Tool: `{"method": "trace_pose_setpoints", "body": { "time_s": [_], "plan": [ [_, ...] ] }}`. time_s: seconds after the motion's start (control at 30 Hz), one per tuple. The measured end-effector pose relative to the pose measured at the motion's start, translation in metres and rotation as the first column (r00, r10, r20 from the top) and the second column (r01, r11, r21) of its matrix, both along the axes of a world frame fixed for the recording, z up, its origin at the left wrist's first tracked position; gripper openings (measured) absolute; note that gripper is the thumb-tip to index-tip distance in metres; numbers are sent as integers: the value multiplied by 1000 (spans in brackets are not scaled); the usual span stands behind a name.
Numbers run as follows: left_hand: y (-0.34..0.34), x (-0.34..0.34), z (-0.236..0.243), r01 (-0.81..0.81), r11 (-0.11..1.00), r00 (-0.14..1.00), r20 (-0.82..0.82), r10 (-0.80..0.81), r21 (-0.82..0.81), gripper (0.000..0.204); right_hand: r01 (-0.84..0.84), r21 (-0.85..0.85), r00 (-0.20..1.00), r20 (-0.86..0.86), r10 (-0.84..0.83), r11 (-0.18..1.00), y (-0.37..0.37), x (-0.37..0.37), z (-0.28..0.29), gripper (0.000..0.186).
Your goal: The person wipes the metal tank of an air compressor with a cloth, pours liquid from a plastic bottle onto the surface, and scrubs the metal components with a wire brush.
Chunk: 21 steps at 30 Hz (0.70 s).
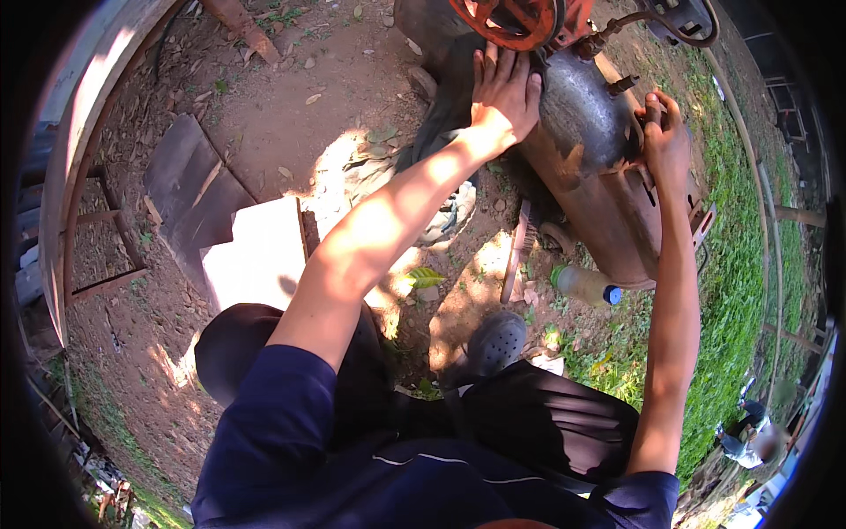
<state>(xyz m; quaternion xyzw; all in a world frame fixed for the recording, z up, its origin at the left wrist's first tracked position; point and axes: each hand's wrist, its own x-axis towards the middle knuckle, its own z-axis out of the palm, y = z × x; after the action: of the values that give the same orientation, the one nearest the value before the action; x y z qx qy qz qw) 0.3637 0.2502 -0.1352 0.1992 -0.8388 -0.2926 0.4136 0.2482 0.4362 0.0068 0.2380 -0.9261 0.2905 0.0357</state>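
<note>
A rusty brown metal tank [568, 194] lies in front of me, with a bare, shiny grey patch [577, 115] on its upper side. An orange-red spoked wheel [507, 19] sits at its far end. My left hand [504, 101] rests flat, fingers stretched out, on dark cloth [454, 84] beside the tank, just below the wheel. On the tank's right side, next to the shiny patch, is my right hand [665, 137]. Its fingers are curled together, and whatever they may hold is too small to make out. A short metal fitting [623, 85] sticks out near it.
A wooden-backed brush [515, 256] lies on the dirt by the tank. Near it is a bottle with a blue cap [611, 294]. Dark boards [194, 189] and a pale sheet [256, 251] lie at left. Grass [723, 273] runs along the right. Another person [747, 436] is at far right.
</note>
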Motion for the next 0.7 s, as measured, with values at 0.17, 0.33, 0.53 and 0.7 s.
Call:
{"method": "trace_pose_setpoints", "body": {
  "time_s": [0.17, 0.33, 0.53, 0.7],
  "plan": [
    [-44, -17, 2, -162, 986, 987, -16, 163, 49, 55, -23, 8, 1000, 4, 23, 1000, -1, 3, -1, 40],
    [-115, -24, -4, -273, 952, 959, -122, 257, -137, 56, 21, 72, 1000, 8, -21, 997, 1, 0, 1, 46],
    [-96, -21, -8, -270, 960, 959, -108, 261, -80, 55, 61, 144, 997, -45, -55, 988, -10, 0, 2, 57],
    [47, -5, -2, 10, 1000, 1000, -18, -9, 18, 59, 56, 114, 996, -77, -47, 992, -3, -3, 0, 51]
  ]
}}
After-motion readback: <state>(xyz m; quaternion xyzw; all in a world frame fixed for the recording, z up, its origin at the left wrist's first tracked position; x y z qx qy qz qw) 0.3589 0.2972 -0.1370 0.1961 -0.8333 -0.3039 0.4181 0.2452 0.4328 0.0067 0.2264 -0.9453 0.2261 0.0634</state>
